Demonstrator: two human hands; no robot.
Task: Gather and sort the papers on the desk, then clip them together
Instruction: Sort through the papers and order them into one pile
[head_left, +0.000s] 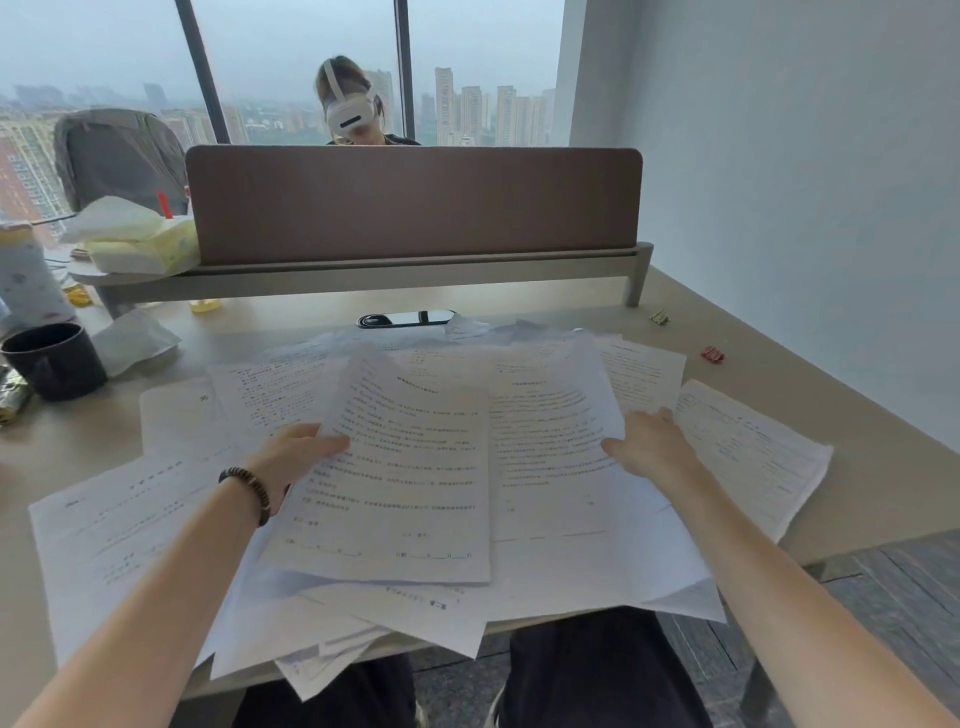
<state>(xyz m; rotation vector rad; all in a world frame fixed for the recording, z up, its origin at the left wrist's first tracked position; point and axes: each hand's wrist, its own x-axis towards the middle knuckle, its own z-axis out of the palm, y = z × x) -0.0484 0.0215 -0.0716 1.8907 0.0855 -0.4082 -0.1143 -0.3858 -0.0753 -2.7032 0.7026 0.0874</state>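
Thin white printed papers (545, 415) lie fanned and overlapping across the smooth beige desk (753, 332), the left hand (296, 452) pinching one curling sheet (400, 467), the right hand (649, 447) gripping another's edge, beside a dark round mug (54, 361) whose contents are hidden.

papers (395, 467): white, printed | loose, overlapping | spread over desk (779, 332)
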